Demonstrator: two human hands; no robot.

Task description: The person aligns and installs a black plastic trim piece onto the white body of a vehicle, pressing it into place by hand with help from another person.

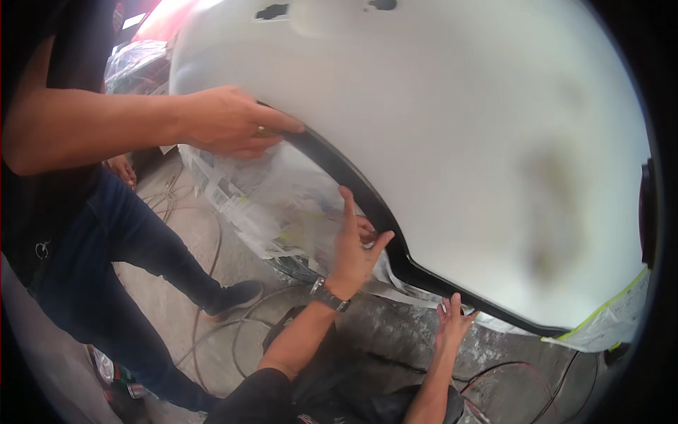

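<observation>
A white car body panel [459,127] fills the upper right, with a black wheel-arch trim strip [374,205] curving along its lower edge. My left hand [353,244], a watch on its wrist, lies flat against the strip in the middle of the arch with its fingers spread. Lower down, my right hand [452,321] touches the underside of the strip with its fingertips apart. Neither hand holds anything. Another person's hand [229,120] presses on the top end of the strip at the upper left.
The other person stands at left in a black shirt and dark jeans, one shoe [236,297] on the concrete floor. Newspaper and plastic masking [261,198] cover the wheel inside the arch. Cables [212,318] trail over the floor. Masking paper with yellow-green tape [611,311] hangs at lower right.
</observation>
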